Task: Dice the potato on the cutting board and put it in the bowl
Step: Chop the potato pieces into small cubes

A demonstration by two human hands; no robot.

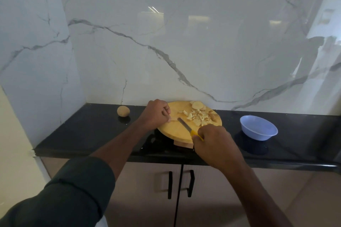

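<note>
Both grips curled: right hand (212,139) holds knife (186,126); left hand (156,114) pinches potato strip (173,120).

— How do the arms lie?

— Both reach forward and converge toward the middle. The left arm has a dark sleeve (73,190) pushed up to the elbow, forearm bare.

— And the left hand (156,114)?

— Knuckles up, fingers curled under, pinching something small; what it is I cannot tell.

— The right hand (212,140)?

— Nearer, fist closed round a handle, back of the hand toward us.
</note>
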